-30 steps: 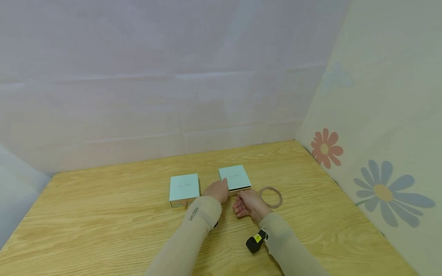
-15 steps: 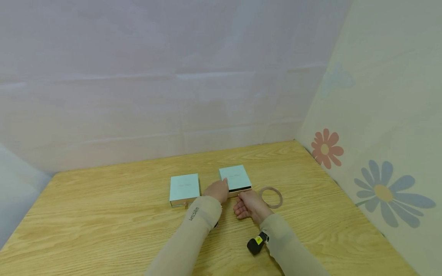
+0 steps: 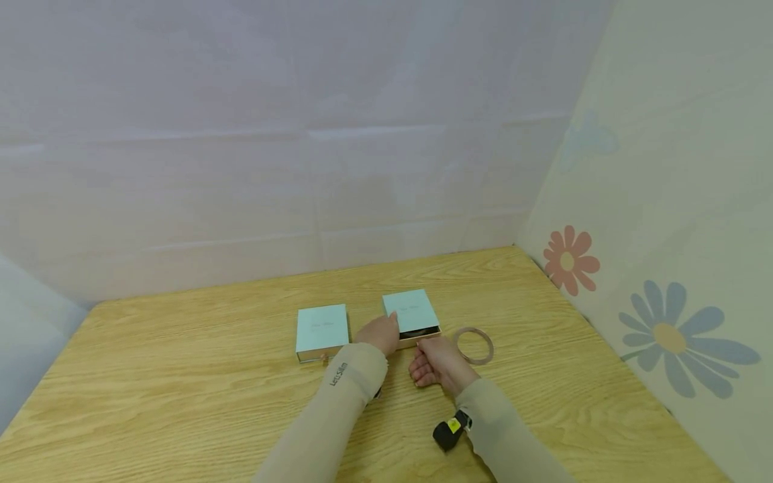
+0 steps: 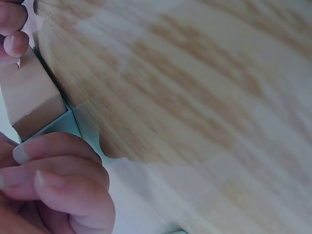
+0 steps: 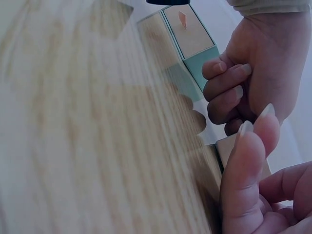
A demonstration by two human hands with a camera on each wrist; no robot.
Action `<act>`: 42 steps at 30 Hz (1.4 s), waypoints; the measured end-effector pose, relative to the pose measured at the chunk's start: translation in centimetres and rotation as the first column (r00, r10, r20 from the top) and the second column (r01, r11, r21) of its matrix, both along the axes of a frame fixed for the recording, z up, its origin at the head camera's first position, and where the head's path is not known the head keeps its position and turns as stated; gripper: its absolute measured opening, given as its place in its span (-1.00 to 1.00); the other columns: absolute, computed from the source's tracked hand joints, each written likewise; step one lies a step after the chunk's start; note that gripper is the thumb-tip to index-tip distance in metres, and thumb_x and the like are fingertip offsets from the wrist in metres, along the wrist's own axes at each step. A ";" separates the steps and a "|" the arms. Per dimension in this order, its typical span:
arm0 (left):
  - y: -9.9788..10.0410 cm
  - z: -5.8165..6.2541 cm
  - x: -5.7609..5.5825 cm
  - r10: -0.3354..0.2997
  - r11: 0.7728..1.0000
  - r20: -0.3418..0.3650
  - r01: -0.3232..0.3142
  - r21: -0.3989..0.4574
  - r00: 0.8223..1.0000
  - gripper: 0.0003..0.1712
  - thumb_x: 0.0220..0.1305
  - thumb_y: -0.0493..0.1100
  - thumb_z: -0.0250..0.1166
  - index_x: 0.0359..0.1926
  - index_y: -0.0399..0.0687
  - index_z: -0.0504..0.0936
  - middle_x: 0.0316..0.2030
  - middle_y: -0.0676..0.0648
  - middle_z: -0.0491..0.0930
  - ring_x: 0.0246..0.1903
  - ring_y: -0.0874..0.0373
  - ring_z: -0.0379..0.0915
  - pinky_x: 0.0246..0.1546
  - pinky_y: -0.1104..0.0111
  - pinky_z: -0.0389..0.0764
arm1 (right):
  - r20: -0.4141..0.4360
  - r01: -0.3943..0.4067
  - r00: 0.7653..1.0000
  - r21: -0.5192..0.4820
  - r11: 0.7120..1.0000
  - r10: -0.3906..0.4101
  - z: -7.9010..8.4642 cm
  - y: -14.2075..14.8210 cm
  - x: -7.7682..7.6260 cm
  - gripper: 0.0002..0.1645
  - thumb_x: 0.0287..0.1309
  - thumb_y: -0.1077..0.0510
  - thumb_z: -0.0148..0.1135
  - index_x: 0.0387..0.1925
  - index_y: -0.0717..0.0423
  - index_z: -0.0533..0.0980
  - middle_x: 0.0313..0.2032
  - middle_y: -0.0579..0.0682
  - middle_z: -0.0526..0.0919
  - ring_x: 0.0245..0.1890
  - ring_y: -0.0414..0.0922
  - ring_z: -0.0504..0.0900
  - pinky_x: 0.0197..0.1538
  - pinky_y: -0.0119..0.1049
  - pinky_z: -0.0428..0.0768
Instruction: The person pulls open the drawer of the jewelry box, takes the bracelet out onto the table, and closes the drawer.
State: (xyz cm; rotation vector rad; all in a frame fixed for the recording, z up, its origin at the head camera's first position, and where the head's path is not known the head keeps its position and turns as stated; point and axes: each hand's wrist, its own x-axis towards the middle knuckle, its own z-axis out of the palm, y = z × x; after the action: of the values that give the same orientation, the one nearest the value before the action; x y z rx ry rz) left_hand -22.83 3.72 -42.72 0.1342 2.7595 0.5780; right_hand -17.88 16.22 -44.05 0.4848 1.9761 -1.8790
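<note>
A pale blue box (image 3: 412,308) with a tan drawer stands on the table, its drawer partly out toward me and something dark showing inside. My left hand (image 3: 379,333) holds the left side of this box, thumb at its top edge and the other fingers curled. At the front, my right hand (image 3: 443,363) pinches a small pull tab on the drawer. The left wrist view shows the tan drawer front (image 4: 36,95) between both hands. Right of the box, a thin brownish ring (image 3: 491,352) lies flat.
A second pale blue box (image 3: 323,325) stands to the left, its drawer closed, with a small tab (image 5: 183,19) on its front. The wooden table (image 3: 199,376) reaches a pale curtain at the back and a flower-printed one on the right.
The drawer of the right box has slid farther out toward me, widening the dark gap. My right hand has moved slightly back with it, while my left hand has stayed in place.
</note>
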 end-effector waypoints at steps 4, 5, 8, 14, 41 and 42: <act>0.0 0.1 0.0 -0.004 1.000 0.003 0.004 -0.005 1.000 -0.22 0.61 0.04 -0.39 -0.63 -0.18 0.53 -0.72 -0.11 0.35 -0.64 0.06 0.37 -0.56 0.28 0.43 | -0.001 -0.002 1.000 0.006 1.000 0.002 0.0 0.0 0.0 -0.69 0.38 0.24 -0.18 -0.40 0.30 0.44 -0.70 0.00 0.53 -0.77 -0.23 0.49 -0.66 -0.36 0.54; 0.0 0.1 0.0 -0.008 1.000 0.004 0.008 -0.006 1.000 -0.22 0.61 0.04 -0.38 -0.59 -0.19 0.56 -0.70 -0.12 0.39 -0.62 0.05 0.39 -0.54 0.27 0.45 | 0.000 -0.002 1.000 0.006 1.000 0.002 0.0 0.0 0.0 -0.69 0.38 0.24 -0.18 -0.40 0.30 0.43 -0.70 0.00 0.53 -0.77 -0.23 0.49 -0.66 -0.36 0.54; -0.1 0.2 -0.1 -0.024 1.000 -0.002 0.024 -0.014 1.000 -0.25 0.61 0.02 -0.37 -0.44 -0.24 0.63 -0.59 -0.19 0.50 -0.53 0.03 0.46 -0.45 0.24 0.50 | 0.002 -0.003 1.000 0.006 1.000 0.003 0.0 0.0 0.1 -0.68 0.39 0.24 -0.19 -0.40 0.30 0.43 -0.70 0.00 0.53 -0.76 -0.23 0.49 -0.65 -0.36 0.54; -0.1 0.2 0.0 -0.023 1.000 0.001 0.023 -0.016 1.000 -0.26 0.61 0.02 -0.38 -0.42 -0.24 0.64 -0.56 -0.19 0.53 -0.50 0.02 0.47 -0.43 0.24 0.51 | -0.005 -0.004 1.000 0.005 1.000 0.004 0.1 0.1 0.2 -0.68 0.40 0.23 -0.18 -0.41 0.29 0.43 -0.71 0.00 0.53 -0.77 -0.23 0.48 -0.66 -0.36 0.54; 0.0 -0.3 -0.4 -0.040 0.999 -0.028 0.039 -0.029 0.999 -0.28 0.61 0.01 -0.36 -0.40 -0.25 0.65 -0.41 -0.25 0.63 -0.40 -0.01 0.59 -0.38 0.18 0.60 | -0.013 -0.021 1.000 0.035 0.999 0.021 -0.2 0.3 0.8 -0.65 0.39 0.23 -0.18 -0.47 0.26 0.44 -0.72 0.00 0.53 -0.78 -0.22 0.49 -0.67 -0.36 0.53; 0.0 -0.3 -0.4 -0.038 0.999 -0.029 0.037 -0.028 0.999 -0.27 0.61 0.01 -0.36 -0.42 -0.24 0.64 -0.40 -0.25 0.63 -0.39 -0.01 0.60 -0.37 0.18 0.60 | -0.018 -0.023 1.000 0.037 0.999 0.024 -0.2 0.3 0.8 -0.65 0.40 0.22 -0.18 -0.47 0.26 0.44 -0.71 0.00 0.53 -0.78 -0.22 0.49 -0.67 -0.36 0.53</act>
State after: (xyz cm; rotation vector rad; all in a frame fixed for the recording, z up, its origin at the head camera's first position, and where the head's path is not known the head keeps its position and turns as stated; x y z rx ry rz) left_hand -23.19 3.72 -43.03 0.1897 2.7858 0.5317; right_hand -17.05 16.52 -44.22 0.4542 2.0222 -1.8422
